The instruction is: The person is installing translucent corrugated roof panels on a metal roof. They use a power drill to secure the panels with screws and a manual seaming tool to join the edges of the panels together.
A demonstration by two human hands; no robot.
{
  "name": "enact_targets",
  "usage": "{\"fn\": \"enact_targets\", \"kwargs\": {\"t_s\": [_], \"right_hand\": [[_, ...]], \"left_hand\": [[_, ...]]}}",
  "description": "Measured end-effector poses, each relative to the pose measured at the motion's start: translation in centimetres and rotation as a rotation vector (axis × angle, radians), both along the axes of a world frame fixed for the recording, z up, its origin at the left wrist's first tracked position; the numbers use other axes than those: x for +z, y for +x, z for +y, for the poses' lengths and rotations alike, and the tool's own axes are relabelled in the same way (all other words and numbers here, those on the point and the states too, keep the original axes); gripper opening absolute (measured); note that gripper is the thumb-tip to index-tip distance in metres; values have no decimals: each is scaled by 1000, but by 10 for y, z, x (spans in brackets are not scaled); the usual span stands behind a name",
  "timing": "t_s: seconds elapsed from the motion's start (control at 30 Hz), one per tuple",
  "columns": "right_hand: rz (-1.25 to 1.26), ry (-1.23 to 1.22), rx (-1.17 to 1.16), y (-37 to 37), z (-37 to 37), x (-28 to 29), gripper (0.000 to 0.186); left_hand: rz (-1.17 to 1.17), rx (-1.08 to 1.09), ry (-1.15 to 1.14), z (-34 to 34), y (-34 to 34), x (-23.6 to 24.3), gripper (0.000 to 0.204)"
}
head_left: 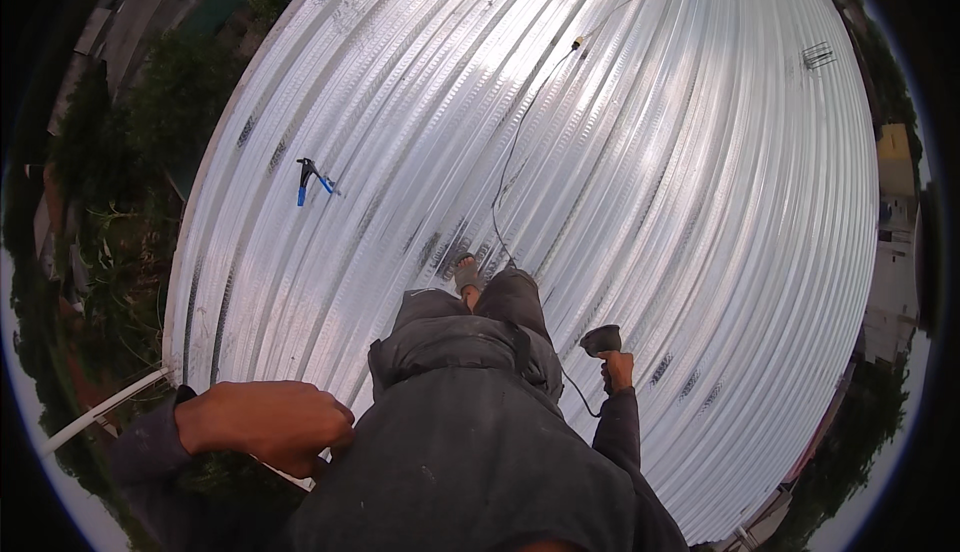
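Observation:
My right hand [618, 370] grips a dark corded power tool [602, 340], apparently an angle grinder, held low beside my right leg. My left hand [265, 422] is curled against the left side of my dark shirt [440, 452]; its fingertips are partly hidden, and I cannot tell if it holds anything. My sandalled foot [466, 277] stands on the ribbed silver metal roofing [700, 202]. A thin dark cord [496, 202] runs from around my legs up the sheets to a yellow-and-black connector [577, 44]. A blue-and-black hand tool, like a riveter [312, 180], lies ahead to the left.
The roof edge [181, 232] curves along my left, with trees [125, 152] and other roofs below. A white pipe [100, 412] sticks out at lower left. A small wire object [817, 55] sits at upper right. Buildings [890, 252] and greenery show beyond the right edge.

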State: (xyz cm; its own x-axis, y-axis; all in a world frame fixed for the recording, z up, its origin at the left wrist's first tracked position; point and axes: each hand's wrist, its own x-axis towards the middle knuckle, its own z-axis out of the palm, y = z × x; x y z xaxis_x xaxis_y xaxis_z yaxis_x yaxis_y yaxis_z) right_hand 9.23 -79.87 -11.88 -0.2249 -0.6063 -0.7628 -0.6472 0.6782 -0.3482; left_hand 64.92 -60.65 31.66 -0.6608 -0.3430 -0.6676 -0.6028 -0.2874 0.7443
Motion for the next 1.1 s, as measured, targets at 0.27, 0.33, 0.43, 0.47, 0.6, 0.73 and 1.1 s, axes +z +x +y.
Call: {"fn": "enact_targets", "kwargs": {"t_s": [0.27, 0.33, 0.43, 0.47, 0.6, 0.73, 1.1], "right_hand": [[14, 195, 25, 136, -91, -13, 26], [38, 239, 76, 175, -127, -27, 26], [32, 289, 157, 247, -198, -46, 26], [20, 282, 187, 271, -223, -56, 26], [-37, 125, 231, 373, -322, -57, 32], [-100, 61, 248, 471, -447, -48, 32], [-144, -118, 244, 719, -702, 14, 26]], "left_hand": [[-69, 304, -149, -101, 137, -48, 19], [-165, 538, -184, -138, 178, -81, 18], [-72, 1159, 91, -173, 260, -154, 25], [148, 1389, 103, -193, 275, -175, 26], [652, 1989, 63, -283, 326, -221, 32], [725, 2219, 54, -398, 370, -247, 31], [870, 2154, 252, -662, 561, -289, 33]]}}
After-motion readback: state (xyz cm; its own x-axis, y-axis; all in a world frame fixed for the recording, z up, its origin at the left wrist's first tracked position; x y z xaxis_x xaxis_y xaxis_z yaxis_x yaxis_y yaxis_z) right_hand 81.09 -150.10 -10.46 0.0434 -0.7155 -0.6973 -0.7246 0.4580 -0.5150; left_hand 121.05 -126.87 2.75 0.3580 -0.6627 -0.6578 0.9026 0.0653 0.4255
